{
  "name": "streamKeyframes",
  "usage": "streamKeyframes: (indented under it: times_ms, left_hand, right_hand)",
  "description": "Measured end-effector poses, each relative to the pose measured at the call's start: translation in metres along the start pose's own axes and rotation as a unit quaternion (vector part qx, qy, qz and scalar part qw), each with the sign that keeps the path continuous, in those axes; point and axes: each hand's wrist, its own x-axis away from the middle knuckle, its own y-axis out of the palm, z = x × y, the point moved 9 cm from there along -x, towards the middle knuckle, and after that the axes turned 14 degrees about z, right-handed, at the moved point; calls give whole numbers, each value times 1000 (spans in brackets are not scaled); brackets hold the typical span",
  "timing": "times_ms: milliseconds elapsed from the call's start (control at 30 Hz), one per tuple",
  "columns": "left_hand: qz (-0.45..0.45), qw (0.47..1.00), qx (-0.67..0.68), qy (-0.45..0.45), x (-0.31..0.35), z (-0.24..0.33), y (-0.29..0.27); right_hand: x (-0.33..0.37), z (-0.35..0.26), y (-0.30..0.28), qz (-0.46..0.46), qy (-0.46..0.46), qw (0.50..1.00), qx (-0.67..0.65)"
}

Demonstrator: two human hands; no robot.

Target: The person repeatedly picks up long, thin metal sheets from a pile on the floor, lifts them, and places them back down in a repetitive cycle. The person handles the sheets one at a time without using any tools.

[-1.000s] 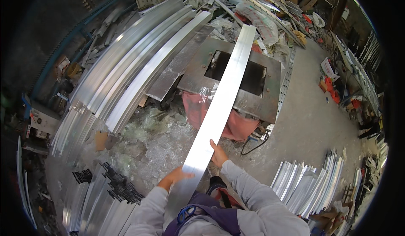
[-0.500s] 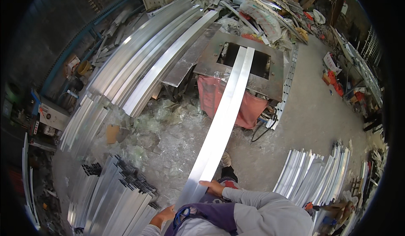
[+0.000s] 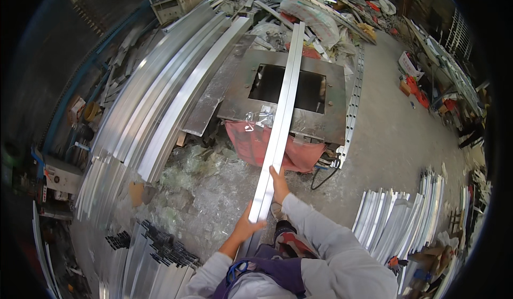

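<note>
- Gripping the long aluminium profile (image 3: 280, 112), my left hand (image 3: 247, 226) was curled round its near end and my right hand (image 3: 278, 183) clasped its edge just ahead; both sets of fingers were closed on it.
- Its far end reached well beyond my fingers, over the steel table with a square opening (image 3: 331, 118).
- That end could have swung into the scrap pile (image 3: 315, 10), I judged.
- Sharp edges might have cut my bare fingers if the profile slipped.
</note>
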Motion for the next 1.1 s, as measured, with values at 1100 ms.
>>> streamKeyframes:
  times_ms: [1100]
  left_hand:
    - [82, 983, -158, 48, 198, -84, -134]
  right_hand:
    - [202, -116, 90, -66, -182, 981, -1]
